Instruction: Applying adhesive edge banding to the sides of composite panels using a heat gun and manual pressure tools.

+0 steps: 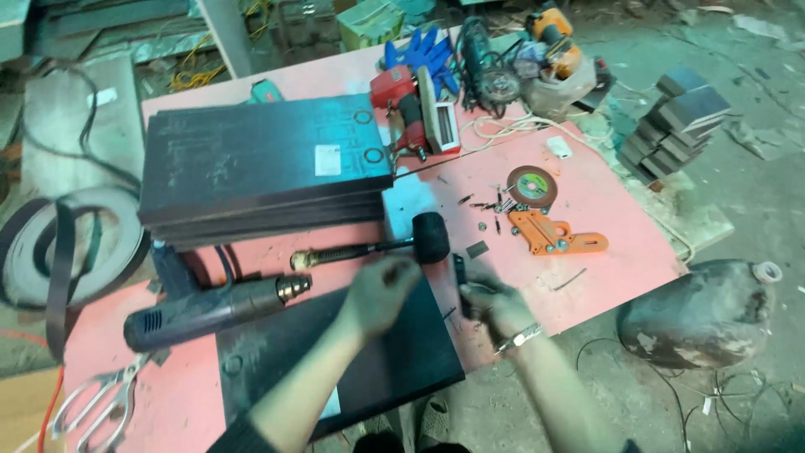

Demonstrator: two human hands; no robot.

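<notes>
My left hand [381, 289] hovers, blurred, with curled fingers over the top edge of a dark flat panel [360, 361] lying at the table's near edge. It is just below the handle of a black rubber mallet [430, 237]. My right hand [495, 306], with a metal bracelet on the wrist, is at the panel's right corner. Its fingers are closed around a small dark upright piece [459, 278]. A dark heat gun [210, 306] lies left of my left hand, nozzle pointing right.
A stack of dark boards [260, 168] fills the pink table's [620, 252] back left. Also here: an orange jig [553, 236], cutting disc [532, 186], loose screws, red tool [402, 105], grinder [486, 71], scissors [92, 407]. On the floor: dark blocks [675, 122], round vessel [696, 312].
</notes>
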